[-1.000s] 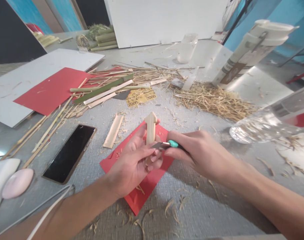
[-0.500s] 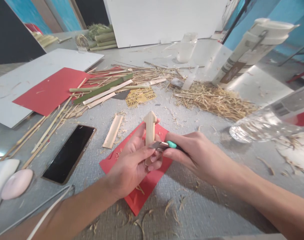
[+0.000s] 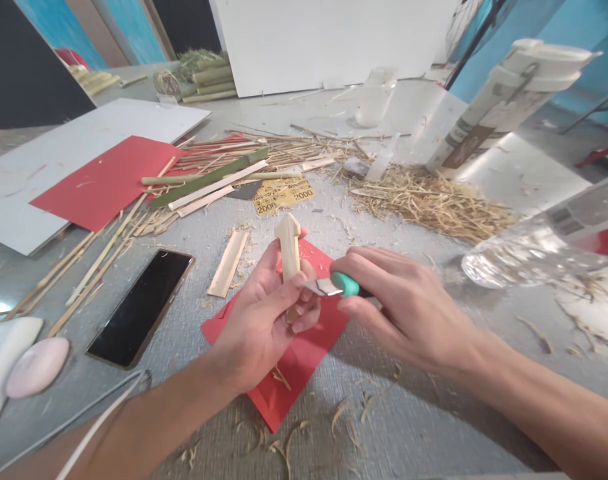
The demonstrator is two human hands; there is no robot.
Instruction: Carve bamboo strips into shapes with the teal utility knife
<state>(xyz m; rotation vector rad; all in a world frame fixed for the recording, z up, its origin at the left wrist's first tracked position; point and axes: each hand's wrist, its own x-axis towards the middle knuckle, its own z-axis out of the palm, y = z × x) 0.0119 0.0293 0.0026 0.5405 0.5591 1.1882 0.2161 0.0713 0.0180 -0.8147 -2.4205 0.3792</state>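
Observation:
My left hand (image 3: 264,313) is closed around a pale piece of wood or bamboo (image 3: 289,247), held upright, with a wider arrow-shaped head at its top. Its lower part is partly hidden by my fingers. In my right hand (image 3: 404,307) is a utility knife (image 3: 345,285) with a green part near the blade and a dark handle mostly covered by my palm. The blade points left, close to my left thumb and the wood; whether it touches is hard to tell. Beneath both lies a red paper sheet (image 3: 304,360) with shavings on it.
Left of my hands are a flat pale strip (image 3: 228,264) and a phone (image 3: 141,307). Behind lie thin sticks (image 3: 224,157), a yellow card (image 3: 284,193) and a straw-like heap (image 3: 434,200). A clear bottle (image 3: 539,240) lies at right, near a tall white container (image 3: 509,107).
The piece of wood has shifted slightly left and tilts a little differently. My right hand has drawn the knife slightly to the right, showing more of the green part.

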